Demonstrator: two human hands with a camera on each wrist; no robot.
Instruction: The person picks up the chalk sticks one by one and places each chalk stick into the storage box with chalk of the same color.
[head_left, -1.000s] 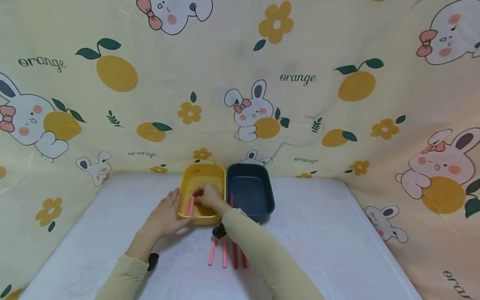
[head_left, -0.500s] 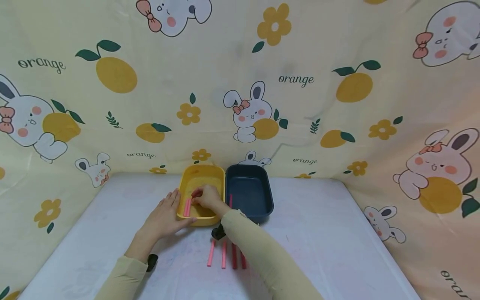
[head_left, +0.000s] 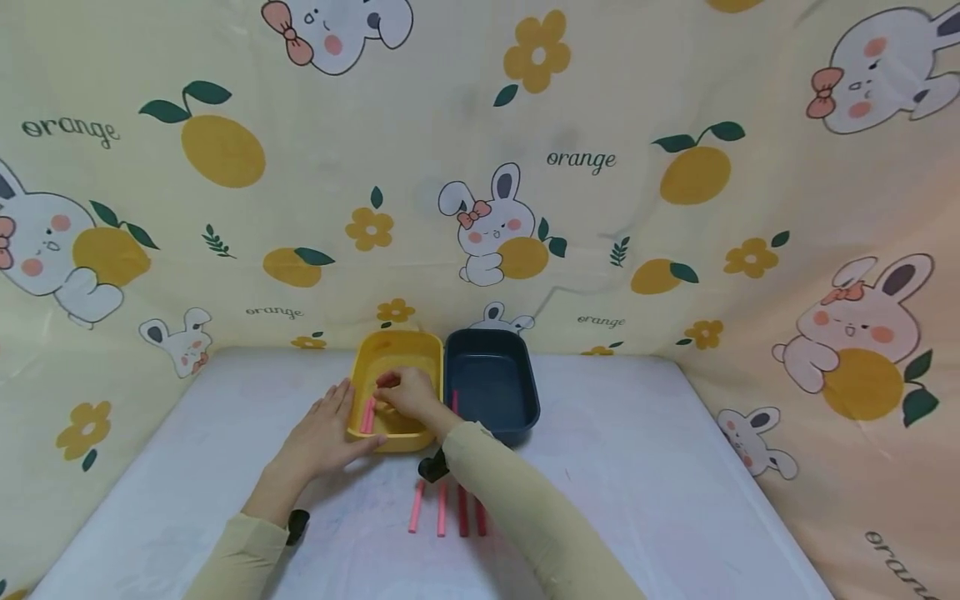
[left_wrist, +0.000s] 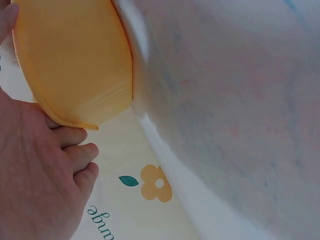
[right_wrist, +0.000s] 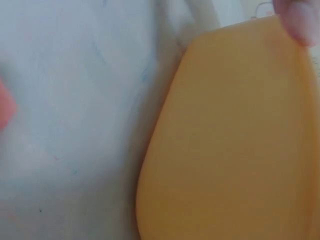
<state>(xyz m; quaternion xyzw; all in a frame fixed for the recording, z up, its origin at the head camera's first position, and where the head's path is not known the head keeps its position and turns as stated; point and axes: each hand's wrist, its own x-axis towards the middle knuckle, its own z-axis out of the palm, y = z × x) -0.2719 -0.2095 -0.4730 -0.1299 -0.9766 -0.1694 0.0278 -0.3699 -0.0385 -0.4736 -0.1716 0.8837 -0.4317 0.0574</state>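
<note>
My left hand (head_left: 322,429) holds the near-left corner of a yellow plastic tray (head_left: 433,354), its fingers along the left side and its thumb across the front. In the left wrist view, bent fingers (left_wrist: 82,155) meet the tray's rim. Inside the tray, pink chalk-like sticks (head_left: 367,417) lie side by side near the left wall. My right hand (head_left: 408,393) reaches in from the right, finger and thumb pinching at the upper end of one stick; the fingertips partly hide it. The right wrist view has mostly the tray's outer wall (right_wrist: 225,135).
A dark blue tray (head_left: 491,383) stands against the yellow one's right side, with a pink stick (head_left: 455,402) at its left edge. Several pink and red sticks (head_left: 441,512) lie on the white table (head_left: 615,475) in front, partly under the right forearm. A printed cloth (head_left: 480,108) hangs behind.
Within the yellow tray the pink sticks have come closer together, the right one moving left with my right hand. My left hand keeps its place on the tray. The head view has shifted slightly.
</note>
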